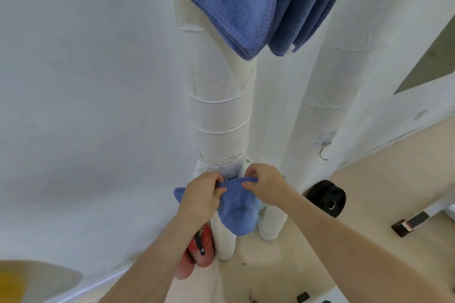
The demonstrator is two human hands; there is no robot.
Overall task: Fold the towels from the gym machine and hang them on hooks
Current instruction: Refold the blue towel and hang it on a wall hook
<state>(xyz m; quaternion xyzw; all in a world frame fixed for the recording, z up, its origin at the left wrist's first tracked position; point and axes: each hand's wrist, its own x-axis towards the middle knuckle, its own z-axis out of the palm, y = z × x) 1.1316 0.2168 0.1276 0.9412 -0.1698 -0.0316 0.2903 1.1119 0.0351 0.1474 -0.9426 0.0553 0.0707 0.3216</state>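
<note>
Blue towel (pixel 236 211) hangs bunched, tapering downward, against the pipe (pixel 221 115). Left hand (pixel 204 194) and right hand (pixel 264 183) both pinch its top edge. Wall (pixel 86 106) close left, second pipe (pixel 320 106) right, folded towels (pixel 241 0) overhead.

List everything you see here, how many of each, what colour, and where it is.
hung towels: at least two, blue, draped at top centre
held towel: one, blue, in front of the left pipe's lower part
pipes: two, white wrapped, upright by the wall
hook: one, metal, bare, on the right pipe
extinguishers: seemingly two, red, at the left pipe's foot
weight plate: one, black, on the floor right of the pipes
blurred thing: one, yellow, bottom left corner, unidentifiable
wall: white, left
floor: beige, lower right
left hand: pinches the held towel's top edge
right hand: pinches the same edge
</note>
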